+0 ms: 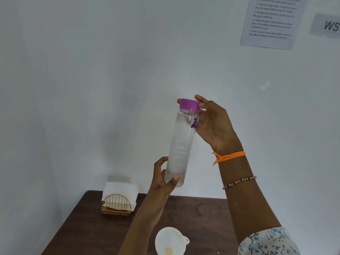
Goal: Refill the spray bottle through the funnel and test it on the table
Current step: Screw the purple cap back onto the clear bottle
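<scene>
The right hand point(211, 124) curls its fingers round the purple cap point(189, 105) of a clear bottle point(181, 144); the left hand point(162, 178) grips the bottle's base, holding it tilted, raised above the brown table point(88, 230); a white funnel point(170, 241) sits below, its support perhaps hidden; a napkin holder point(117, 204) stands at the far edge.

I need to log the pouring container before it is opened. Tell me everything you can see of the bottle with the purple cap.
The bottle is a tall clear cylinder, plastic by its look, holding clear liquid, with purple print near its neck. Its purple cap is on. It is held up, slightly tilted; the left hand grips its base, the right hand its cap.
</scene>
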The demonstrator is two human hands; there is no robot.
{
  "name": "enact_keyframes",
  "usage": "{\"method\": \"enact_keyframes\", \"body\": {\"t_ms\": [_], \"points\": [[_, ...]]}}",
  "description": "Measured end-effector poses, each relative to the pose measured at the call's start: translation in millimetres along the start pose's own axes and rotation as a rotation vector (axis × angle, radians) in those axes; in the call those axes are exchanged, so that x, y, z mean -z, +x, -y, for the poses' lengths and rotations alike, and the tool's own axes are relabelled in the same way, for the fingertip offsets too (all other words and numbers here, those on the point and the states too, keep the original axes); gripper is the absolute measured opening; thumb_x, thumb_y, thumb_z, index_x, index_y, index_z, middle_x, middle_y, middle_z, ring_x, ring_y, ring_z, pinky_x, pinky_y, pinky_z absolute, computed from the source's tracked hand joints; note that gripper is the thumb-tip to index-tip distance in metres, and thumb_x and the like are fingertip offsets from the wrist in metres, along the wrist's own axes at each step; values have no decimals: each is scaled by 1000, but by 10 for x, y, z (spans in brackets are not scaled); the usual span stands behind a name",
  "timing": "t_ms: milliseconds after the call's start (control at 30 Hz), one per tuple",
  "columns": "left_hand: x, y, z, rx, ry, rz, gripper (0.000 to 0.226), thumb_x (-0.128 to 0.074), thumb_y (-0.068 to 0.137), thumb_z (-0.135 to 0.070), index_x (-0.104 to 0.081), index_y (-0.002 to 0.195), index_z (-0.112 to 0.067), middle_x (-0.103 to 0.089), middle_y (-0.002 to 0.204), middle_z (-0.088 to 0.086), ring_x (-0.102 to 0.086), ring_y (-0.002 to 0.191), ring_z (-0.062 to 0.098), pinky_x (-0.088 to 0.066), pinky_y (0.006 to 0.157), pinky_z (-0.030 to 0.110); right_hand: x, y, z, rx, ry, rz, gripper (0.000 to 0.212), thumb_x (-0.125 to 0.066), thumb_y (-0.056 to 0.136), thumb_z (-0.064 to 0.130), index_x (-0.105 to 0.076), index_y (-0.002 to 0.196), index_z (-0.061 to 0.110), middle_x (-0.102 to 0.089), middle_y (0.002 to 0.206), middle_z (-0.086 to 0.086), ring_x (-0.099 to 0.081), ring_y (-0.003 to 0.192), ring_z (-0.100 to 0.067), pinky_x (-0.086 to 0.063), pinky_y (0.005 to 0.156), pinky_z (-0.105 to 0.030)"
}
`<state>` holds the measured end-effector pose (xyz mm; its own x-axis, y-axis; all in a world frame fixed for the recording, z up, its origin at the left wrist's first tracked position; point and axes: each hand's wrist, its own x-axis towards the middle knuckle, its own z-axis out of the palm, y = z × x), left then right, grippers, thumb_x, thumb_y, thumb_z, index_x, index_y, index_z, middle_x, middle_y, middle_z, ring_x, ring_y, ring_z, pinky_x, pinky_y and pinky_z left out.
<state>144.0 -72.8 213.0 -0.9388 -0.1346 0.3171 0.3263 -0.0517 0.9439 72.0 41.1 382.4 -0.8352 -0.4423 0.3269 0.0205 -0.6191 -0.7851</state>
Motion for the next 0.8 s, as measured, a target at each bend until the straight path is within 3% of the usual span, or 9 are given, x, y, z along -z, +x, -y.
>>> {"method": "enact_keyframes", "body": {"t_ms": [100,167,300,400,533,633,733,800], "points": [[-2,5,10,1,4,5,55,-59,70,-43,-30,117,-49,-49,120,-11,-54,110,15,-51,88,22,-20,10,-11,43,-200,-89,44,-64,79,1,-44,114,19,-54,107,-14,-54,94,-27,-53,74,-33],[0,7,19,-1,7,6,56,-60,70,-44,-30,117,-48,-49,122,-8,-53,111,17,-50,92,25,-7,-9,-24,52,-211,-94,51,-64,79,5,-38,119,23,-53,109,-13,-55,95,-26,-53,77,-34],[9,14,36,-6,-3,19,56,-59,70,-43,-30,118,-47,-48,122,-11,-53,113,18,-49,93,25,14,-50,3,28,-6,-55,47,-63,82,6,-43,122,17,-59,93,-6,-57,87,-21,-50,78,-35],[9,28,54,-4,-28,21,56,-60,70,-40,-31,117,-47,-49,119,-14,-53,112,18,-51,90,24,33,-38,7,-2,60,-24,46,-58,67,6,-50,112,12,-55,97,-11,-55,91,-26,-49,77,-34],[13,2,61,9,-31,28,55,-59,71,-42,-31,117,-50,-50,120,-12,-54,111,17,-51,86,22,-14,-8,-26,13,-172,-106,47,-62,79,-4,-44,117,16,-55,107,-13,-57,87,-23,-49,76,-32],[21,-16,54,17,-25,36,56,-59,72,-44,-30,118,-51,-49,124,-9,-53,113,19,-51,88,22,17,-5,-38,22,-262,-93,62,-69,72,4,-39,123,24,-51,119,-16,-58,91,-23,-53,74,-31],[37,-25,19,42,-43,50,58,-63,69,-48,-32,118,-51,-50,125,-8,-54,113,20,-51,90,25,38,-5,-38,25,-162,-41,46,-59,84,12,-45,127,14,-58,113,-13,-59,97,-23,-54,78,-28],[64,-31,7,82,-99,101,71,-72,61,-59,-34,120,-51,-53,126,-3,-56,114,23,-51,92,29,57,-13,-19,39,-199,43,37,-52,89,13,-48,126,9,-59,115,-16,-60,100,-23,-52,83,-28]]}}
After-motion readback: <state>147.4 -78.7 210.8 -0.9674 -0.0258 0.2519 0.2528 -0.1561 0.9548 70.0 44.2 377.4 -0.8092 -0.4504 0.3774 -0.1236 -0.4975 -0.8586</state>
